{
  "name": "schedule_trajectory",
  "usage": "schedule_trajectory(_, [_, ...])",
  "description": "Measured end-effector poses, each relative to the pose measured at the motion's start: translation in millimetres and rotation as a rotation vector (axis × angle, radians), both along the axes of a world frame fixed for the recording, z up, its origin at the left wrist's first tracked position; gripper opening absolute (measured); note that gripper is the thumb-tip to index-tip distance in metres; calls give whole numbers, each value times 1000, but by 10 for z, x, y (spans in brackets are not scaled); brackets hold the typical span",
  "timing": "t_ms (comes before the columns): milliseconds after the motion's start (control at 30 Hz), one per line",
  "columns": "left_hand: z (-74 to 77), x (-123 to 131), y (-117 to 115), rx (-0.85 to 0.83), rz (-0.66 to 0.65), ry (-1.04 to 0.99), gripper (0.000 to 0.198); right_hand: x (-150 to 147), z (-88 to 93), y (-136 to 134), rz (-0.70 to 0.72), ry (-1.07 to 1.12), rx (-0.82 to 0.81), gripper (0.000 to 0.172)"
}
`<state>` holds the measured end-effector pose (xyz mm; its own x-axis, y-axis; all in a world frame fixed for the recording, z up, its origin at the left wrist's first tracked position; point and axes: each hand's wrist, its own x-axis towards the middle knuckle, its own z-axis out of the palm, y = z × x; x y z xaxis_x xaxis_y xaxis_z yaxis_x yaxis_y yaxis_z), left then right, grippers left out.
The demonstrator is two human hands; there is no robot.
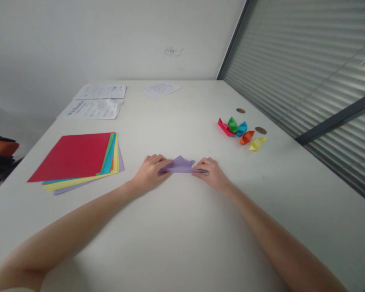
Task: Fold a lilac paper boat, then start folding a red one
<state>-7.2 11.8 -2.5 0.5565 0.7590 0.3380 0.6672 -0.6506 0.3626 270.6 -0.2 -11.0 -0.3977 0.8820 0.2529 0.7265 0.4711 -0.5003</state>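
A folded purple paper (180,164) lies low over the white table (176,227), with a pointed flap standing up in its middle. My left hand (152,170) is closed on its left end, thumb in front and fingers behind. At the right end, my right hand (211,172) pinches the narrow folded edge between thumb and fingers. Both fingertips cover the paper's ends, so their exact folds are hidden.
Left of my hands is a fanned stack of coloured paper sheets (76,156), red on top. Several small folded paper boats (246,137) sit at the right, near two round brown discs (260,130). Printed sheets (91,108) lie at the back left. Window blinds (307,61) border the right side.
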Motion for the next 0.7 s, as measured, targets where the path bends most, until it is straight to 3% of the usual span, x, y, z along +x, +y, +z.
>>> schedule_trajectory(100, [-3,6,2,-23,16,-52,40,-22,-14,-8,3,-9,9,12])
schedule_trajectory(200, [-16,6,33,-146,23,-109,31,-42,-15,-14,-51,0,-14,15])
schedule_trajectory(400, [-54,8,90,-340,76,-185,26,-81,-34,-27,-234,-45,-73,30])
schedule_trajectory(533, [-18,29,69,-319,155,-100,24,-109,-65,-33,-352,-116,-75,36])
schedule_trajectory(700, [35,42,55,-249,213,22,28,-132,-74,-24,-370,-121,-23,40])
